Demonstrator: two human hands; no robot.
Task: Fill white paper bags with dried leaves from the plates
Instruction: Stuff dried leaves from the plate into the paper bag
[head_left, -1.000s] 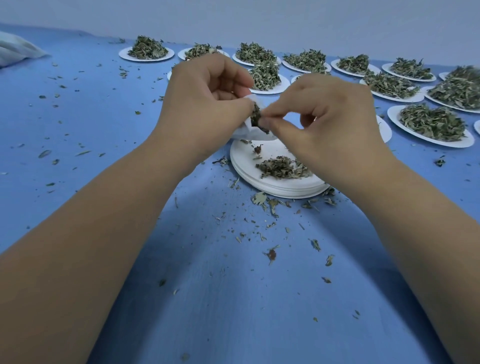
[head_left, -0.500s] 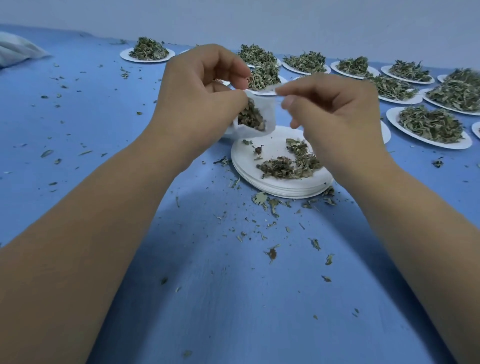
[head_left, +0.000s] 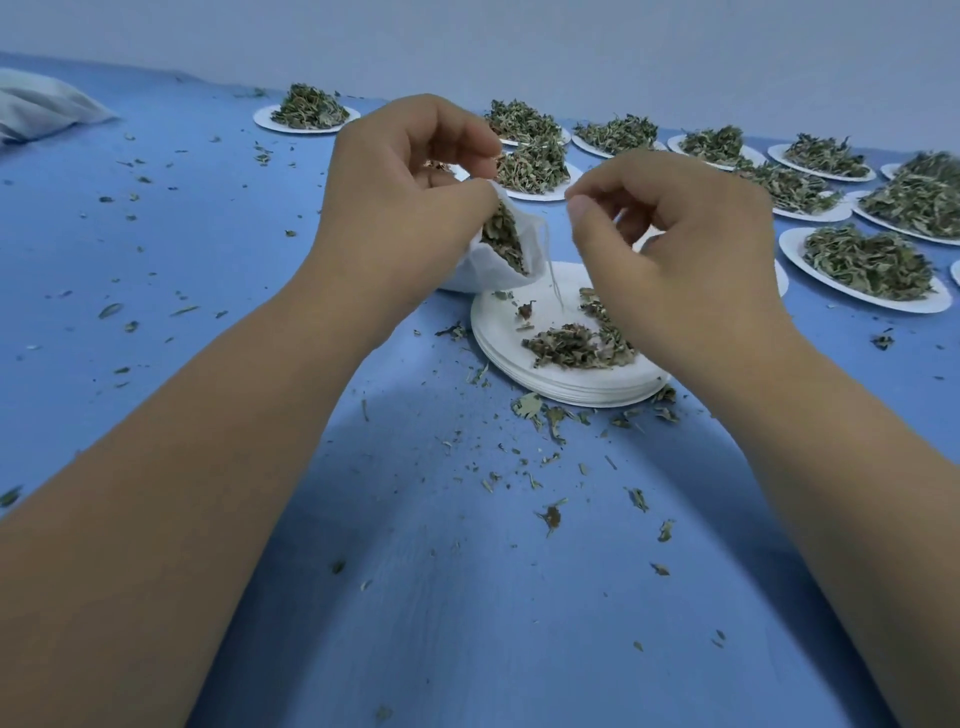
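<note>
Left hand (head_left: 410, 192) grips a small white paper bag (head_left: 483, 267) by its rim, thumb and curled fingers pinching the upper edge so the mouth gapes. Dried green leaves (head_left: 501, 239) already show inside, close to the opening. The right hand (head_left: 675, 239) hangs just beside it at 3 o'clock, fingers curled and thumb pressed to forefinger. Whether that pinch holds a few leaves, a thread or nothing I cannot tell (the fingertips hide it). A thin pale thread (head_left: 553, 275) dangles from the bag's rim down between the two hands.

The bag is held off the blue cloth-covered table (head_left: 467, 597), tilted, its long axis running from a closed bottom at 7 o'clock to the mouth at 1 o'clock. The opening therefore faces the right hand. Directly below, at 6 o'clock from the right hand, sits a stack of round white paper plates (head_left: 582, 392) with a thin remnant of loose dried leaves (head_left: 571, 345) on top.

That remnant lies nearer the right hand than the left. My judgement is that the next pinch should drop straight down to it, then travel up toward 10 o'clock into the bag's mouth. More white plates heaped with leaves (head_left: 787, 247) wait from 12 to 2 o'clock, and crumbs of leaf (head_left: 550, 517) litter the cloth.
</note>
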